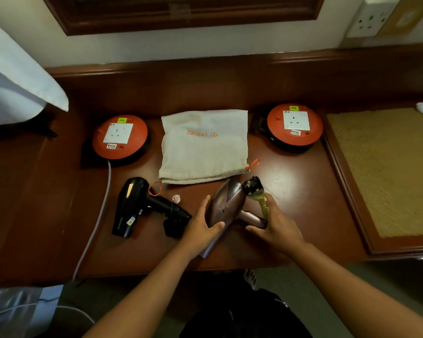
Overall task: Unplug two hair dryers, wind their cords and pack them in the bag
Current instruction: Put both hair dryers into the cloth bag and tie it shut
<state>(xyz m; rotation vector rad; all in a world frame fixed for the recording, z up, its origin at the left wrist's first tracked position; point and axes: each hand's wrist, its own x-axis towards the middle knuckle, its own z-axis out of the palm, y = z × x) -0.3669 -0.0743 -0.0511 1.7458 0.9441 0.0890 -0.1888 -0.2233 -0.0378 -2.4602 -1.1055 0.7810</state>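
Cord [263, 206] blurred, perhaps wound.

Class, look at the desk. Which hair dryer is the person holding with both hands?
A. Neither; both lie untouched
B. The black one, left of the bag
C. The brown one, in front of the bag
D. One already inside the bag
C: the left hand grips the body of the brown dryer and the right hand grips its handle, while the black dryer lies untouched near the white bag.
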